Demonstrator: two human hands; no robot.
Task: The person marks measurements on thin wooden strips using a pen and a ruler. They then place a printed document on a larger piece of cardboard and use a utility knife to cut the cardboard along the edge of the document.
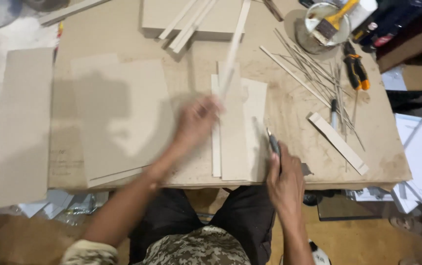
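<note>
matt wooden strip [232, 54], dusty fibreboard worktop [289, 113]

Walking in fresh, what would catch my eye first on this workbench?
At the centre, the blurred left hand lifts a long pale wooden strip above flat pale boards. Beside it, the right hand grips a slim grey cutting knife. Far right, orange-handled pliers lie by thin sticks.

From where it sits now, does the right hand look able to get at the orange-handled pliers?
Probably yes. The right hand holds a knife at the near edge; the pliers lie uncovered further back on its side, with only thin sticks nearby. It would need the knife put down.
</note>
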